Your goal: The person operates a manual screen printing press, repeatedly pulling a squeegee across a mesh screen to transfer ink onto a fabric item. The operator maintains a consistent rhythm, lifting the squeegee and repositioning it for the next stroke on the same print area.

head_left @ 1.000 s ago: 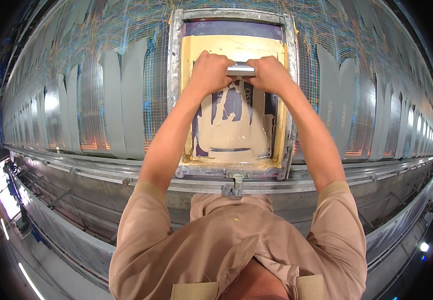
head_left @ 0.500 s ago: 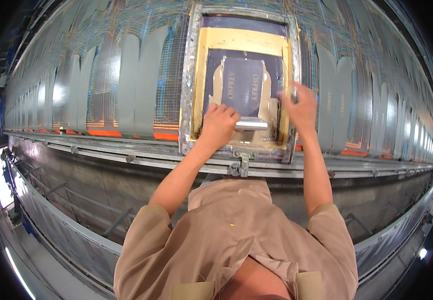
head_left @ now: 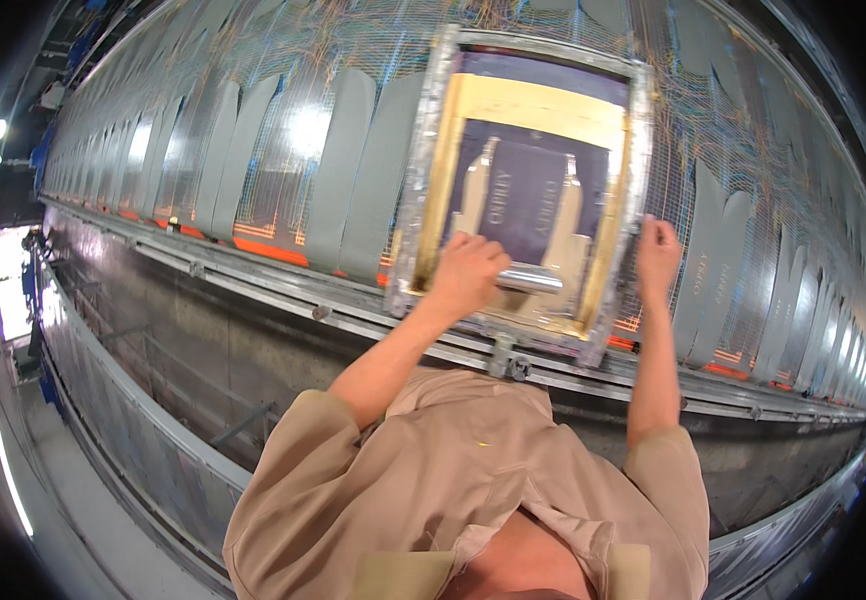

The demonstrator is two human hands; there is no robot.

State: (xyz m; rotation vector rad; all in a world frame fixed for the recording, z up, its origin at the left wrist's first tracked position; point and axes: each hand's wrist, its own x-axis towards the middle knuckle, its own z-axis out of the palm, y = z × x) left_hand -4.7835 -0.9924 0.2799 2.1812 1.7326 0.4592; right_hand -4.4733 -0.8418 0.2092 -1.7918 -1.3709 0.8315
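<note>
My left hand (head_left: 468,272) is wrapped round one end of a squeegee with a shiny metal handle (head_left: 531,279). The squeegee rests near the close end of a screen printing frame (head_left: 635,190), inside its metal border. Streaks of beige ink (head_left: 565,225) run along both sides of the dark mesh (head_left: 521,195), which carries pale lettering. Just outside the frame's right side is my right hand (head_left: 659,250), fingers curled closed. Whatever those fingers hold, if anything, is hidden.
The frame lies on a long table with rows of grey strap-shaped pieces (head_left: 345,130) and colourful grid lines. A metal rail (head_left: 273,292) with small stops runs along the near edge. A latch (head_left: 505,357) sits at the frame's near end.
My right hand has moved from over the frame's right border to outside it, its fingers closing. My left hand keeps its grip on the squeegee. The view has tilted and shifted.
</note>
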